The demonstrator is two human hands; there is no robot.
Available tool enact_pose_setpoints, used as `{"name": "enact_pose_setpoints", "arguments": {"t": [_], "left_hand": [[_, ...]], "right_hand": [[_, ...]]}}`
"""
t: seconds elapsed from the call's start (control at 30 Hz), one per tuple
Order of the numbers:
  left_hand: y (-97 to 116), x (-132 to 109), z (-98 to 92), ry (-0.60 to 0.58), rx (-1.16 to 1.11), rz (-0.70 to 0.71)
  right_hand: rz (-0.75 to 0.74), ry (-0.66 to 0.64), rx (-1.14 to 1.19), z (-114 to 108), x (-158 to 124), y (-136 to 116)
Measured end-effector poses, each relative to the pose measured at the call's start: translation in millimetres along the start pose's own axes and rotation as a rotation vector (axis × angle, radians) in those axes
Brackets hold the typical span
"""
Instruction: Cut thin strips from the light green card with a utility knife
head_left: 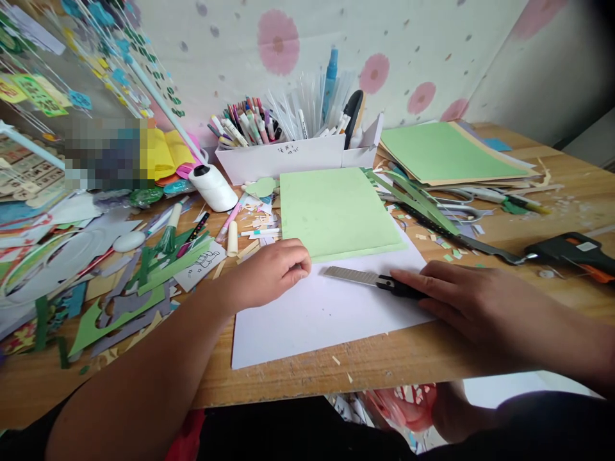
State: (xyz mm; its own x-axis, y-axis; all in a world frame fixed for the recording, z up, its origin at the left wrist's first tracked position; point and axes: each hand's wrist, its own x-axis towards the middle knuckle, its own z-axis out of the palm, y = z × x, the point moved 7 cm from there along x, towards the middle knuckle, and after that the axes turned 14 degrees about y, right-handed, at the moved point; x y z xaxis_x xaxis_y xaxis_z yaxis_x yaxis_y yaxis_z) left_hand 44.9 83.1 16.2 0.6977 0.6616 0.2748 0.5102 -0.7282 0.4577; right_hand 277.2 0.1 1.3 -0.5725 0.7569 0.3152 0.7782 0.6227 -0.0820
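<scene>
My left hand is closed, its fingers curled beside the lower left corner of a light green sheet of paper. Nothing shows between those fingers. Under the green sheet lies a white sheet, reaching almost to the table's front edge. A utility knife, its segmented blade extended, lies low over the white sheet with its tip pointing left. My right hand grips its black handle from the right, index finger stretched along the top; the palm side is hidden.
Paper scraps and pens crowd the left, near a white thread spool. A white box of markers and clear sticks stands behind. To the right are stacked green papers, dark green strips and a black-and-orange glue gun.
</scene>
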Motion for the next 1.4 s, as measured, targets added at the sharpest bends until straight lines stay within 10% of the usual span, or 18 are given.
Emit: {"name": "enact_pose_setpoints", "arguments": {"t": [1.4], "left_hand": [[-20.9, 1.8, 6.4, 0.039, 0.001, -0.137]], "right_hand": [[-0.075, -0.095, -0.099, 7.7, 10.7, -31.9]]}}
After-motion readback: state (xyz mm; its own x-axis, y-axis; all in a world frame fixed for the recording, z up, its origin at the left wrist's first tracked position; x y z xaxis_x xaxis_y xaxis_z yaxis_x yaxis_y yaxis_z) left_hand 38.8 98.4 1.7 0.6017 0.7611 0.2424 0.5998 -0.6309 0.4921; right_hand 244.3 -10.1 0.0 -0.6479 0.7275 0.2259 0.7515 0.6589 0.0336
